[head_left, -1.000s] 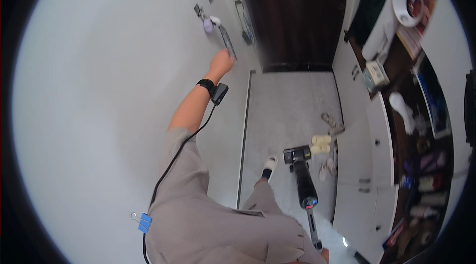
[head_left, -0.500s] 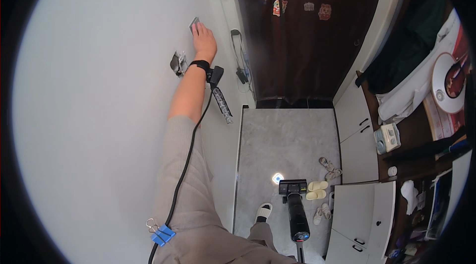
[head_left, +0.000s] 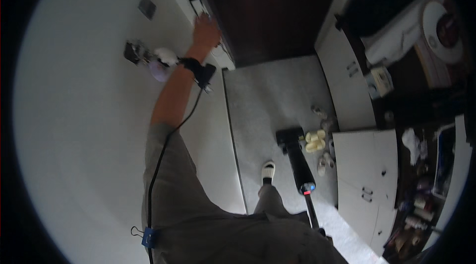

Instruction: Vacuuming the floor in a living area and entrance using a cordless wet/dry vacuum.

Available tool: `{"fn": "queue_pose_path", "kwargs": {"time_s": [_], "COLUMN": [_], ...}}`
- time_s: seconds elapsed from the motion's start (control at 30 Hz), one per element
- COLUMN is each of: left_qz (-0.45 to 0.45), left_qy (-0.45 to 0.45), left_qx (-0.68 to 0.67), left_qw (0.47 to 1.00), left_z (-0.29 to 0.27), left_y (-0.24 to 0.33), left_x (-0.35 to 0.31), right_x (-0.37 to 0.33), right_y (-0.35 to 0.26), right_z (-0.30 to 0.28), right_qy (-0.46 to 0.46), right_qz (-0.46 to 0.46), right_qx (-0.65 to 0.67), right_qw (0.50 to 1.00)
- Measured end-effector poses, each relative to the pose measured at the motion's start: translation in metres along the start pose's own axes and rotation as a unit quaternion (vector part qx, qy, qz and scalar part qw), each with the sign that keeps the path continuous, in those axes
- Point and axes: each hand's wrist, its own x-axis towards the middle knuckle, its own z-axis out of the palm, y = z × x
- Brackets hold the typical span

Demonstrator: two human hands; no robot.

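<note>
My left hand [head_left: 206, 32] reaches up along the white wall beside the dark door, over a hanging black-and-pale loop [head_left: 196, 3]. The fingers lie at the loop's lower part, too blurred to show whether they grip it. A grey wall switch plate [head_left: 147, 7] sits to the left of the hand. Below the plate hang a dark item [head_left: 131, 53], a white one [head_left: 166, 56] and a lilac round one [head_left: 158, 71]. My right hand is out of view. A black stick vacuum cleaner [head_left: 299, 167] stands on the floor, its tube running toward my right side.
A dark door [head_left: 267, 16] closes off the far end. Yellow slippers [head_left: 315, 141] and other shoes [head_left: 325, 162] lie by the white cabinets [head_left: 364, 160] at right. A black cable [head_left: 159, 165] runs along my left arm, with a blue binder clip [head_left: 148, 237] on it.
My left hand has left the wall switch and moved right to the hanging loop. The room has turned darker, and the bright reflection on the floor is gone. My view has shifted.
</note>
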Motion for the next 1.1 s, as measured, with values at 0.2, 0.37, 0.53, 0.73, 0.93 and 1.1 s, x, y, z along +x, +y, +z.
{"fn": "queue_pose_path", "kwargs": {"time_s": [0.2, 0.37, 0.53, 0.73, 0.93, 1.1], "left_qz": [0.118, 0.011, 0.154, 0.187, 0.180, 0.193], "left_qy": [-0.395, -0.217, 0.096, -0.028, -0.048, -0.053], "left_qx": [-0.413, -0.765, -0.882, -0.811, -0.818, -0.826], "left_qw": [0.812, 0.606, 0.436, 0.554, 0.545, 0.526], "left_z": [0.001, -0.296, -0.544, -0.765, -0.839, -0.877], "left_y": [0.282, 0.330, 0.296, 0.338, 0.371, 0.391], "left_x": [-0.278, -0.326, -0.371, -0.492, -0.592, -0.684], "right_x": [-0.053, -0.029, 0.002, 0.004, -0.029, -0.070], "right_y": [0.021, 0.104, 0.173, 0.233, 0.312, 0.398], "right_z": [-0.016, -0.004, -0.016, -0.028, -0.011, -0.002], "right_qy": [-0.048, -0.046, -0.084, -0.052, -0.078, -0.149], "right_qz": [0.076, -0.040, -0.035, -0.142, -0.153, -0.155], "right_qx": [0.048, -0.023, 0.040, 0.039, 0.048, 0.131], "right_qw": [0.995, 0.998, 0.995, 0.988, 0.984, 0.968]}}
